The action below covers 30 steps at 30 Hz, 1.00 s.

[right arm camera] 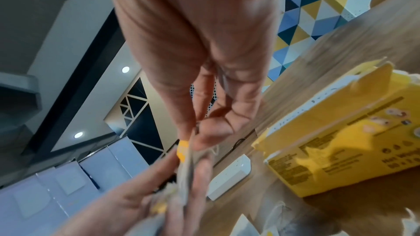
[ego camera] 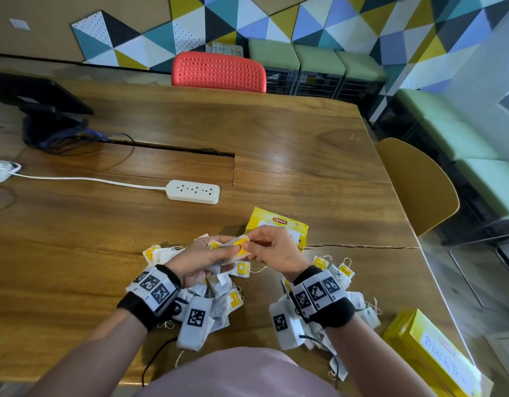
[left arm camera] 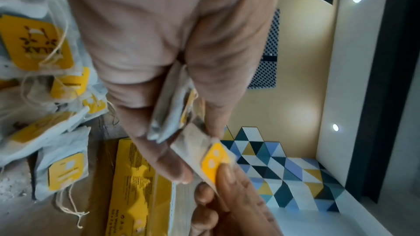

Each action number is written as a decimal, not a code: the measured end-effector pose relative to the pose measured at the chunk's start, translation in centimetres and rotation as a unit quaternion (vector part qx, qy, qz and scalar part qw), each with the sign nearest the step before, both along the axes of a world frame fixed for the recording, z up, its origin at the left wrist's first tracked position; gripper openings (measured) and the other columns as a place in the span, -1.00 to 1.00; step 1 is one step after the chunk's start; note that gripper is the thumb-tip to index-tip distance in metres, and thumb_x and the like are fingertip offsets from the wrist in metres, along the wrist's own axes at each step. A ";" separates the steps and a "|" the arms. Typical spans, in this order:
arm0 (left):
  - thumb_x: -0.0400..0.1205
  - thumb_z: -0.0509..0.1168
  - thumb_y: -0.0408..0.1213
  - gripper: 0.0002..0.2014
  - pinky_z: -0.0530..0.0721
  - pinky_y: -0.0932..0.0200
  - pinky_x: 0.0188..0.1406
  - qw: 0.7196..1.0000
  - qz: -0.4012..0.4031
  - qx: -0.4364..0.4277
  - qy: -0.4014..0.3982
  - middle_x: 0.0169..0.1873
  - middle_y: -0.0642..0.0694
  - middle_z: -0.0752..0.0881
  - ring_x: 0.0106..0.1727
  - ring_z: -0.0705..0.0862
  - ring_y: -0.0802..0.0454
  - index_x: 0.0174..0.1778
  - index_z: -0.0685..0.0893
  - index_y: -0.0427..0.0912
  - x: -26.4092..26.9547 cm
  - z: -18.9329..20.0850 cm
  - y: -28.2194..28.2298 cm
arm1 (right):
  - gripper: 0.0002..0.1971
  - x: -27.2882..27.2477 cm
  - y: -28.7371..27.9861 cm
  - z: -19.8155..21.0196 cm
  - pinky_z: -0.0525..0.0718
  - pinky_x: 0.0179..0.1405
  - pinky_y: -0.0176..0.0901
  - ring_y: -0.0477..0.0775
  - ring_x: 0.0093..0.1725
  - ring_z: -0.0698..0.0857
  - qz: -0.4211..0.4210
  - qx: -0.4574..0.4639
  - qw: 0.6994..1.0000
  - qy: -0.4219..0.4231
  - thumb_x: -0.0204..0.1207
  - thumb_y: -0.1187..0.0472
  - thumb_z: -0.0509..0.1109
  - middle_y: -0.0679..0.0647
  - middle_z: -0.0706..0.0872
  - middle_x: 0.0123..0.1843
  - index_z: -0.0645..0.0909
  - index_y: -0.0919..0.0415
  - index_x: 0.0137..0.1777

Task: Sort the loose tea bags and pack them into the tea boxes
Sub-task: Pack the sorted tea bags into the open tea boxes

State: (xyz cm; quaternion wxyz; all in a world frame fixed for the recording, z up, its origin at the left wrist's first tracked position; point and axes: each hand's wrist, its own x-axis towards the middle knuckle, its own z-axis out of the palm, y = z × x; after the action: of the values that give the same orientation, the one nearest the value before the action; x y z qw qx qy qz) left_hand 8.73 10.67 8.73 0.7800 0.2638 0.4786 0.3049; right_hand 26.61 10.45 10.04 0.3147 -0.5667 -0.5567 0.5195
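Observation:
Above the table, my left hand [ego camera: 219,250] holds a small stack of tea bags [left arm camera: 168,114] between thumb and fingers. My right hand [ego camera: 249,246] pinches one tea bag with a yellow tag [ego camera: 241,246] at the top of that stack, also seen as the tagged tea bag [left arm camera: 213,159] and, edge-on, the tea bag [right arm camera: 183,148]. An open yellow Lipton box [ego camera: 276,222] lies just behind the hands. Loose tea bags [ego camera: 219,296] lie heaped under both wrists. A second yellow box [ego camera: 436,356], hand-labelled "Black Tea", sits at the near right.
A white power strip [ego camera: 193,191] with its cable lies left of centre on the wooden table [ego camera: 304,144]. A monitor stand [ego camera: 47,116] stands at the far left. A red chair [ego camera: 219,71] and a yellow chair [ego camera: 416,184] border the table.

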 end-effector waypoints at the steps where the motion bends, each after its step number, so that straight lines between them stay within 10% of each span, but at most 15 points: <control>1: 0.63 0.34 -0.31 -0.80 0.76 0.23 -0.37 1.000 0.004 -0.016 -0.006 0.00 -0.33 0.78 -0.11 0.82 -0.03 0.13 0.69 -0.29 -0.1 0.1 0.0 | -0.93 0.1 0.1 0.1 0.62 -0.40 -0.37 -0.15 -0.42 0.70 0.000 0.003 1.000 -0.004 0.49 0.35 0.50 0.07 0.77 -0.25 0.68 0.19 -0.12; 9: 0.74 -0.04 0.13 -0.37 0.80 0.07 -0.15 0.994 -0.002 -0.092 -0.061 0.08 -0.44 0.74 -0.04 0.80 -0.21 0.21 0.64 -0.41 -0.2 -0.5 0.0 | -0.93 -1.0 1.0 3.3 0.62 -0.34 -0.40 -0.18 -0.36 0.71 0.176 -0.029 0.983 -0.049 0.49 0.37 0.49 0.01 0.77 -0.28 0.74 0.22 -0.07; 14: 0.68 0.00 0.22 -0.31 0.50 0.36 -0.67 0.993 -0.051 -0.101 -0.039 -0.18 -0.28 0.79 -0.34 0.75 -0.08 0.06 0.71 -0.39 -0.1 -0.1 -0.3 | -0.80 -2.0 1.8 1.8 0.51 -0.22 -0.59 -0.21 -0.14 0.68 0.102 0.054 0.968 -0.221 0.47 0.25 0.51 -0.03 0.78 -0.10 0.73 0.22 0.08; 17: 0.68 0.20 0.03 -0.51 0.63 0.32 -0.49 0.996 -0.027 -0.079 0.018 -0.30 -0.13 0.73 -0.39 0.65 0.07 0.27 0.64 -0.35 -1.6 -1.1 -0.4 | -0.82 -1.3 2.0 0.6 0.44 -0.21 -0.71 -0.13 -0.02 0.69 0.044 0.069 0.966 -0.247 0.52 0.26 0.45 0.05 0.79 0.03 0.71 0.24 0.10; 22: 0.73 0.17 -0.29 -0.73 0.56 0.31 -0.65 0.996 0.060 -0.062 -0.019 -0.28 -0.12 0.68 -0.49 0.58 0.12 0.34 0.57 -0.20 -3.5 -2.0 -0.6 | -0.72 -1.6 1.5 -3.5 0.60 0.21 -0.13 0.14 0.25 0.66 0.216 0.012 0.885 -0.413 0.58 0.32 0.29 0.12 0.71 0.25 0.65 0.23 0.26; 30: 0.72 0.14 -0.08 -0.74 0.60 0.26 -0.51 0.994 0.078 -0.054 -0.045 -0.18 -0.13 0.71 -0.41 0.61 0.09 0.09 0.61 -0.18 -3.1 -1.7 -0.6 | -0.70 -2.9 0.8 -8.2 0.61 0.09 0.12 0.42 0.17 0.64 0.199 0.038 0.861 -0.467 0.57 0.42 0.31 0.30 0.50 0.21 0.47 0.34 0.29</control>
State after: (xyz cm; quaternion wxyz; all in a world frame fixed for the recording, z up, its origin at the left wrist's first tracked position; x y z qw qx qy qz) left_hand 5.65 10.09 6.99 0.7876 0.1694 0.4781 0.3499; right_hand 23.74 11.26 1.87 -0.0711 -0.6078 -0.7586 0.2238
